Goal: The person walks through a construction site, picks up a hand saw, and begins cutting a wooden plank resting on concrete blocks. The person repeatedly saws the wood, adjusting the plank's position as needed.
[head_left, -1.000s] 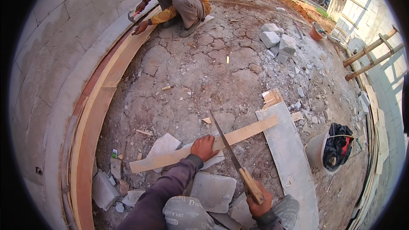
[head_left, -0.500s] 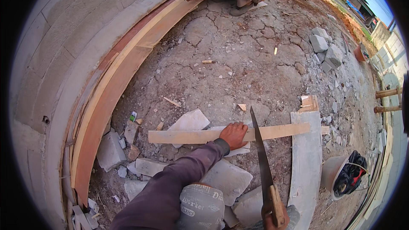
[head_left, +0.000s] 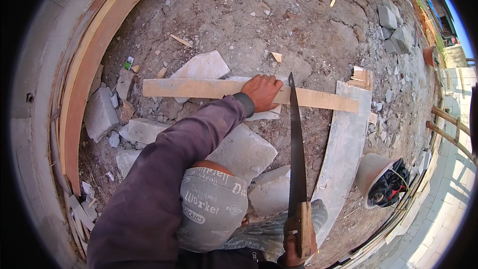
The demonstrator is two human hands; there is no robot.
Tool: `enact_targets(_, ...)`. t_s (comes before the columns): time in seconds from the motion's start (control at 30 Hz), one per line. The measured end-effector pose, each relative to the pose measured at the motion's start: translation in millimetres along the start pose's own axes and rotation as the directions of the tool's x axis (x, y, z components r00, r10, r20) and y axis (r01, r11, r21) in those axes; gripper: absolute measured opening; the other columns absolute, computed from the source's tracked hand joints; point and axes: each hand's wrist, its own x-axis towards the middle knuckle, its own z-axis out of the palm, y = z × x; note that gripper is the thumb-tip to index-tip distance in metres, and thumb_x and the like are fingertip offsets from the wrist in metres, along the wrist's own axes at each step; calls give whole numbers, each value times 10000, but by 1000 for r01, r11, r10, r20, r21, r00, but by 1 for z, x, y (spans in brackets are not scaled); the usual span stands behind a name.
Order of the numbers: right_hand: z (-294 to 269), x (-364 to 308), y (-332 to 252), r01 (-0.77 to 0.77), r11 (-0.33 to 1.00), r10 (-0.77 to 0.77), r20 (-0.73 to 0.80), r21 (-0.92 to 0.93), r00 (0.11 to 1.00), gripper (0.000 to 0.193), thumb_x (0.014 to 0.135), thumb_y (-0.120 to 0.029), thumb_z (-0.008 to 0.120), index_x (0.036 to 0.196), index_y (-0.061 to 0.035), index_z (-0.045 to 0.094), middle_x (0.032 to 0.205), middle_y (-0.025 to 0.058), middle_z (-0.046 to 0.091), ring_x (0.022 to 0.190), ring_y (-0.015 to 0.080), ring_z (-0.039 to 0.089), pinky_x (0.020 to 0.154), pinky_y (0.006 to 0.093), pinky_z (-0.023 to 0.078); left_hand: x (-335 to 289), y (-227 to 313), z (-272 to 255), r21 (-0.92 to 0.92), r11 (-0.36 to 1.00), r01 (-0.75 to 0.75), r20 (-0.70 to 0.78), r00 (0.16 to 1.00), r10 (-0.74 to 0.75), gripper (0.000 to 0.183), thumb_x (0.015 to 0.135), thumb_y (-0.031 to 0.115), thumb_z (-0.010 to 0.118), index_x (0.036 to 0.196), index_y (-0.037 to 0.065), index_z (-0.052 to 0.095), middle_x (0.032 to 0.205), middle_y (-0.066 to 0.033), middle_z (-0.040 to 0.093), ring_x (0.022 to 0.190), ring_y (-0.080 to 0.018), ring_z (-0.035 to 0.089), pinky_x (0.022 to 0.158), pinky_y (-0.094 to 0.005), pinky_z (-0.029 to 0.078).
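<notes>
My left hand [head_left: 262, 91] presses down on a long pale wooden plank [head_left: 199, 88] that lies across broken concrete slabs on the dirt. My right hand [head_left: 297, 241] grips the wooden handle of a hand saw [head_left: 297, 154]. The dark blade points away from me, and its tip sits at the plank just right of my left hand. My knee in grey trousers [head_left: 214, 209] is bent below the plank.
A curved board [head_left: 343, 149] lies under the plank's right end. A curved wooden form [head_left: 84, 84] lines the grey block wall at left. Broken slabs [head_left: 244, 152], a bucket with tools [head_left: 381, 179], stone blocks [head_left: 393, 27] and wood scraps lie about.
The view has tilted down and closer; the other person at the far wall has left the picture. The saw blade now reaches the plank beside my left hand.
</notes>
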Motion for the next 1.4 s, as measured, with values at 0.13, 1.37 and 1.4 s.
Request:
enact_targets(0.13,94,152,1,269,958,-269,-15,97,963,507,845,-36,602,1342,63,602,1155,228,708,1041,312,714,921,392,549,-3,3,-11,18,1000,-11,-25,1000,12,522,821,412,789,1134,50,579,1087,-149,650,1045,-343,662,934,-464,518)
enact_targets(1.37,120,200,54,203,946,-185,-95,253,978,212,869,-114,642,980,63,602,826,55,584,645,169,523,573,324,453,4,0,9,32,999,-24,-88,996,27,610,705,433,854,1095,18,637,1009,-177,688,954,-348,696,862,-447,524)
enact_targets(1.4,101,163,62,119,957,-92,-114,265,989,259,863,-110,636,1040,78,619,852,73,616,696,157,564,598,328,481,2,0,7,43,999,-18,-103,994,22,602,719,436,847,1100,22,633,1020,-180,687,962,-353,693,864,-452,523)
